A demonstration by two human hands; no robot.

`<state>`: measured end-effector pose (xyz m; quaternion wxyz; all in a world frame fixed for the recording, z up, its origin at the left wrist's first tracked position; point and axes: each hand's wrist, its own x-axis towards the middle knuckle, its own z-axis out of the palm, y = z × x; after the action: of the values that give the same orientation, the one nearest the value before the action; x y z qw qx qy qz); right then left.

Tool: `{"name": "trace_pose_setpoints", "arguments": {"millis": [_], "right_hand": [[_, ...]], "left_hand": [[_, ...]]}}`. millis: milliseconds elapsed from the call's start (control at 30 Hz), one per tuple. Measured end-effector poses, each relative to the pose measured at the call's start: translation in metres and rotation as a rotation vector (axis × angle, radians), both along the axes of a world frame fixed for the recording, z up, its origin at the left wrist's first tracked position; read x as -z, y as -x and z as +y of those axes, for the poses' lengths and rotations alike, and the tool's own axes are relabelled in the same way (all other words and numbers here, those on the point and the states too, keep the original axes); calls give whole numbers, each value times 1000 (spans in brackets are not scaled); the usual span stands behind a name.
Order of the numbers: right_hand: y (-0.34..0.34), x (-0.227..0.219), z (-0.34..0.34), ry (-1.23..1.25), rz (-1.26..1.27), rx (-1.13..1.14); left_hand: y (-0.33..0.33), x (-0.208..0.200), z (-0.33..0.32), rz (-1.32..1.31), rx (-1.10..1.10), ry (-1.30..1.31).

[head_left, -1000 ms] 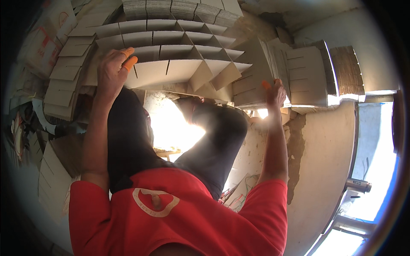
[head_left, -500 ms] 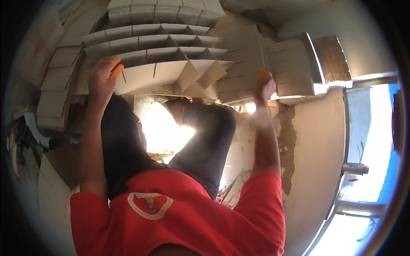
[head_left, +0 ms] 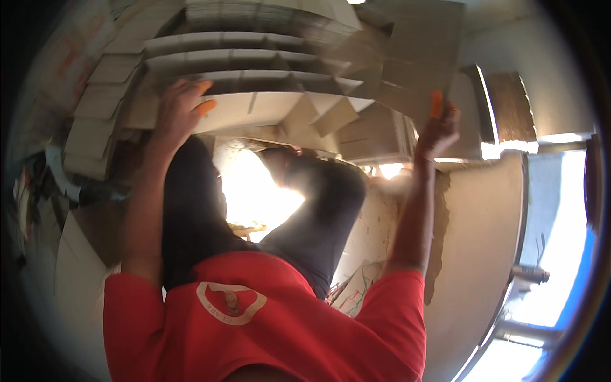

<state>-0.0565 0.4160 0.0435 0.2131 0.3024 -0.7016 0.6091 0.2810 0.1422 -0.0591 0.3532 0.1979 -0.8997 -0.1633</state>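
Pinching a cardboard sheet [head_left: 421, 41] near its lower edge, the right hand [head_left: 439, 132] held it up right of the cardboard grid [head_left: 273, 107]. The left hand [head_left: 181, 111] was spread at the grid's left end; contact could not be told.

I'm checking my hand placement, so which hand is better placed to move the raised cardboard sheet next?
Probably your right hand: it appears to grip the raised cardboard sheet near its lower edge. Your left hand is across at the left end of the divider grid.
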Motion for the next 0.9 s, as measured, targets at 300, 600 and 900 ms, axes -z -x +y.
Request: {"name": "trace_pose_setpoints", "arguments": {"millis": [300, 600, 900], "right_hand": [[-99, -34, -76, -443, 241, -311], [-110, -9, -113, -476, 67, -500], [-121, -11, -130, -516, -73, -609]], "left_hand": [[5, 14, -1, 32, 24, -52], [8, 12, 0, 43, 75, -65], [10, 12, -3, 45, 56, -38]]}}
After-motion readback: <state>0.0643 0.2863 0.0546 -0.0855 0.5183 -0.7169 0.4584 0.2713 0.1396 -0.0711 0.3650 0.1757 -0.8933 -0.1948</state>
